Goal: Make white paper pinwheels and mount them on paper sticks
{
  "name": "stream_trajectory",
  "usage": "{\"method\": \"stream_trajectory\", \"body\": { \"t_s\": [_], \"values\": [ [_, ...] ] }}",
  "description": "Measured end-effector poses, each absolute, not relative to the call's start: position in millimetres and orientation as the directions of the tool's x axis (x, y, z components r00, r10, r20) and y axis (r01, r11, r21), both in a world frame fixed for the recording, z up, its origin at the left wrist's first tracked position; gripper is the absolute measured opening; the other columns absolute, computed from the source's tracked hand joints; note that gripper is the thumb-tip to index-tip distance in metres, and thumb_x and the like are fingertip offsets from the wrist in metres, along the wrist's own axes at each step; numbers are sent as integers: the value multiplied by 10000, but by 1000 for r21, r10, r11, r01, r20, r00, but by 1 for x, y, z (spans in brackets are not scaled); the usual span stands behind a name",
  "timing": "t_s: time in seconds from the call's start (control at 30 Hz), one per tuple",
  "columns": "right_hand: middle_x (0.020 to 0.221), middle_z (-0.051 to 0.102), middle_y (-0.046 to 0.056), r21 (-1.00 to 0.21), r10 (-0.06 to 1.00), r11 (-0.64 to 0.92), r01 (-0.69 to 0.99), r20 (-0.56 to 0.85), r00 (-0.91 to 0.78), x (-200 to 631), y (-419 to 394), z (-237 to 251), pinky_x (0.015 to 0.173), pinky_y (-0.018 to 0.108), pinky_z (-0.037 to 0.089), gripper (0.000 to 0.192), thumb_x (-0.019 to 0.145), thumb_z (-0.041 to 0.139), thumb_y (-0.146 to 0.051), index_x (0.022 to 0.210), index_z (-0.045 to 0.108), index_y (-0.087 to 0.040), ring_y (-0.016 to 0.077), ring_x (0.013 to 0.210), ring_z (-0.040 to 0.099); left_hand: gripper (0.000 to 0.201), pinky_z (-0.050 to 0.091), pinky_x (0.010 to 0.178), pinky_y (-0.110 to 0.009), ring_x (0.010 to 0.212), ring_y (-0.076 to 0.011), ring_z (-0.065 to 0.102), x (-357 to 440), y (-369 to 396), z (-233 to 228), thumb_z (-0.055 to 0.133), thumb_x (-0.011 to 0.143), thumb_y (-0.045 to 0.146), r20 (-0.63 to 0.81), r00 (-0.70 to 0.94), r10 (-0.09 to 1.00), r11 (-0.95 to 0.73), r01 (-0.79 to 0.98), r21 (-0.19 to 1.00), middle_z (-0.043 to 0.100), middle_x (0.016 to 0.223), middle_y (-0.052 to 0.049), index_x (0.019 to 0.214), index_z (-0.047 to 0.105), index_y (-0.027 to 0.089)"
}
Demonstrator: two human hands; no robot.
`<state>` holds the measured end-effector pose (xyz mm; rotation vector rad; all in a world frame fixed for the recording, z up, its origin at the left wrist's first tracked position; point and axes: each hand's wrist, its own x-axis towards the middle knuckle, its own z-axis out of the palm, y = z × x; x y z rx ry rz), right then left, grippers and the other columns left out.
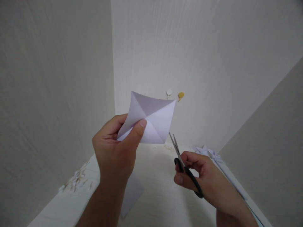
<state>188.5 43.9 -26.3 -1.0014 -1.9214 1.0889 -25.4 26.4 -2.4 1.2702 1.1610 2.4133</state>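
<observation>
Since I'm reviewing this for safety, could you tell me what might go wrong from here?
The scissors in the right hand point their tips up near the creased paper square, close to the left hand; its thumb could be nicked. The paper is pinched at one corner only, so it may flex and cut crooked.

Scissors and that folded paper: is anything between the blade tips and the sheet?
No. In the head view the scissors in the right hand point at the paper held by the left hand; only a bare gap separates them.
</observation>
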Motion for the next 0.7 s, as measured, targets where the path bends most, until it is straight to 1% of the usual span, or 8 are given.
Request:
{"method": "stream_trajectory", "body": {
  "t_s": [0.13, 0.23, 0.37, 0.57, 0.7],
  "values": [
    [678, 629, 4, -889, 869, 332, 317, 157, -469, 186, 45, -30, 580, 278, 423, 348, 677, 909, -447, 678, 640, -227, 170, 646, 527, 125, 470, 539, -216, 592, -117, 549, -23, 26, 0, 827, 784, 286, 595, -640, 486, -675, 158, 721, 630, 686, 24, 842, 769, 192],
    [665, 598, -3, -884, 869, 326, 335, 140, -475, 184, 45, -30, 568, 275, 410, 374, 672, 904, -459, 659, 615, -223, 161, 629, 506, 118, 459, 527, -207, 582, -112, 543, -21, 25, 0, 833, 786, 272, 573, -633, 521, -667, 118, 736, 615, 662, 28, 817, 761, 184],
    [641, 562, -10, -881, 877, 283, 379, 78, -474, 181, 42, -24, 537, 265, 379, 412, 650, 893, -487, 639, 581, -218, 149, 608, 475, 103, 433, 495, -198, 562, -106, 537, -20, 25, 1, 840, 776, 250, 548, -635, 544, -670, 66, 740, 599, 636, 37, 815, 767, 188],
    [662, 555, -18, -888, 874, 237, 395, 18, -486, 179, 36, -17, 575, 261, 380, 422, 672, 879, -461, 658, 546, -204, 135, 632, 461, 99, 430, 496, -215, 585, -113, 547, -21, 25, 1, 848, 774, 238, 525, -618, 585, -666, 2, 746, 621, 657, 35, 787, 755, 205],
    [677, 560, -13, -894, 870, 212, 396, -12, -493, 178, 36, -17, 567, 262, 364, 415, 670, 879, -474, 680, 567, -201, 139, 642, 463, 109, 428, 502, -224, 597, -116, 546, -21, 25, 0, 851, 777, 244, 529, -612, 587, -673, -6, 740, 633, 667, 35, 776, 747, 215]
  ]
}}
